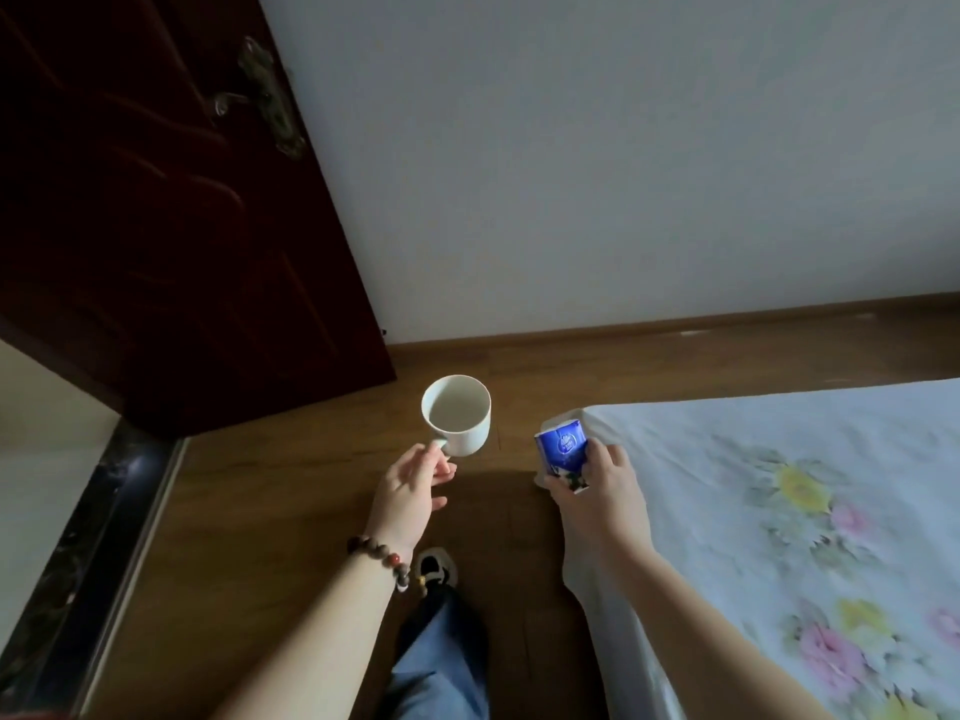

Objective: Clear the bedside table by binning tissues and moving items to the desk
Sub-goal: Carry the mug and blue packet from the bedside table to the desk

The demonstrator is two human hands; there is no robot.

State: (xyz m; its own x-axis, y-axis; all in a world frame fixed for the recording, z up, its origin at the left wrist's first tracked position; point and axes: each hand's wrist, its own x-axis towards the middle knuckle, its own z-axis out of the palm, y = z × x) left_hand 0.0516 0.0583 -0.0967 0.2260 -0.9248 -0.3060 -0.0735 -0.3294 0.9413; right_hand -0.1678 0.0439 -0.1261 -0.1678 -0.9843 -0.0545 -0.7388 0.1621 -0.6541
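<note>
Mug (457,414) and tissue pack (562,452) in hands.

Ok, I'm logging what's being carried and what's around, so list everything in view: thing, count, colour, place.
mug: one, white, held by its handle over the floor
tissue pack: one, blue, held by the bed corner
door: one, dark red-brown, open, upper left
door handle: one, brass, on the door
wall: one, pale grey, far side
floor: wood brown
bed: one, white floral sheet, right
bracelet: one, brown beads, left wrist
shoe: one, black and white, below
jeans: blue, bottom centre
left hand: holds mug
right hand: holds tissue pack
</note>
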